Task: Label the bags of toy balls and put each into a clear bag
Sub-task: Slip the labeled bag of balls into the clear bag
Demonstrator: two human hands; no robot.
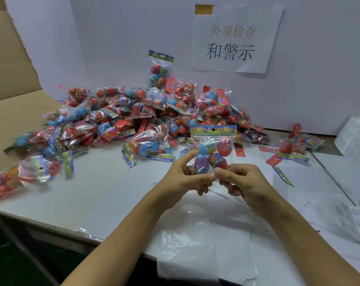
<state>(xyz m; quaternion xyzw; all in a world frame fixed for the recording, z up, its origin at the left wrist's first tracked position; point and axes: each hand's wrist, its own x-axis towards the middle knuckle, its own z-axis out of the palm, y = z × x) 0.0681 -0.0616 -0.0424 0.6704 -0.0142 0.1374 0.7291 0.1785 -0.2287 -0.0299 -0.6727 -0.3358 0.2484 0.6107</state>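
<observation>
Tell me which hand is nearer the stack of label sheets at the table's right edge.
Right. The right hand grips the held bag of toy balls mid-table, on the side toward the label sheets. The left hand grips the same bag from the far side.

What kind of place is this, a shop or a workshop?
Probably a factory packing or inspection bench: a heap of toy ball bags, a posted paper sign on the wall, and label sheets alongside.

Packing workstation: heap of bagged toys (133, 120), cardboard carton (14, 79), posted inspection sign (234, 40).
</observation>
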